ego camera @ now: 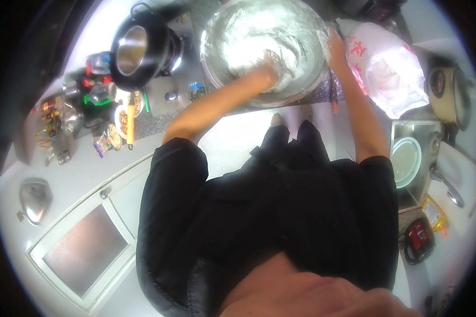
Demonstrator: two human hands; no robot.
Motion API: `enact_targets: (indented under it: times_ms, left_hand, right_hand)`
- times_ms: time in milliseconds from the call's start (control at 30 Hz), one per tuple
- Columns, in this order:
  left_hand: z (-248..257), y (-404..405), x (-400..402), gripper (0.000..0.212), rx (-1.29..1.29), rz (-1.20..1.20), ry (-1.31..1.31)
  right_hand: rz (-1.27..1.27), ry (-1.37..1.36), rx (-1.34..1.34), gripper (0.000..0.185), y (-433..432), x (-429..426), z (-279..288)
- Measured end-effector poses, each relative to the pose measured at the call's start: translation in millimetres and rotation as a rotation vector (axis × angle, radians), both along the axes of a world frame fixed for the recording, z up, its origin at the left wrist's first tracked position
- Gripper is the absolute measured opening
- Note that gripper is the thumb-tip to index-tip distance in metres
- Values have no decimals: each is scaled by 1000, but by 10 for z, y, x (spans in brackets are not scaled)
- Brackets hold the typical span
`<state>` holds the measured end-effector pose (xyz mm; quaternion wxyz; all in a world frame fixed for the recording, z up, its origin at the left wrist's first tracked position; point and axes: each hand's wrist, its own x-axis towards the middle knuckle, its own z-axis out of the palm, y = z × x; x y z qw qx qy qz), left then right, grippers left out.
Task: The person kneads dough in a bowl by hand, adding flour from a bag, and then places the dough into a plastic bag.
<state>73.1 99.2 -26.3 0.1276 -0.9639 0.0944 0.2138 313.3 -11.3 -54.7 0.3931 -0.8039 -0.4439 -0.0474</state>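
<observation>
A large round metal basin (301,85) stands on the dark stone counter at the top middle, its inner wall smeared with white. Inside lies a mass of white flour or dough (287,59). My left hand (267,73) reaches down into that mass; blur and glare hide its fingers. With my right hand (334,45) I grip the basin's right rim, the fingers partly hidden at the edge. Close beside this hand is a white plastic bag (392,71) with red writing.
Left of the basin, a black wok (121,81) with a metal bowl inside sits over the stove. Small plates of food (121,123), a yellow-handled tool (131,125) and jars stand farther left. At right are a rice cooker (444,93), a sink (416,126) holding a pale basin, and a red-black appliance (419,239).
</observation>
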Motion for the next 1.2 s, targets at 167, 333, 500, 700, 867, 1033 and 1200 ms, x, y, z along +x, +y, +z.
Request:
enact_targets:
  times_ms: [167, 333, 500, 700, 867, 1033, 1200]
  left_hand:
    - [747, 252, 175, 32, -695, 597, 181]
    - [913, 202, 749, 31, -658, 558, -125]
    - [-175, 98, 1043, 28, -663, 465, -378]
    - [-115, -442, 1104, 34, -248, 235, -66]
    - [664, -275, 177, 44, -639, 243, -27]
    - [1065, -268, -727, 53, -309, 402, 18]
    - [236, -306, -656, 50, -418, 431, -42]
  right_hand:
    - [-191, 157, 46, 41, -407, -749, 179]
    - [-304, 851, 364, 38, -562, -1228, 261]
    - [-255, 611, 275, 34, -437, -1029, 307]
    - [-156, 334, 132, 35, -404, -398, 74]
    - [17, 300, -83, 42, -388, -133, 201]
    - [112, 310, 16, 42, -325, -18, 8]
    - [84, 148, 88, 40, -395, 85, -493]
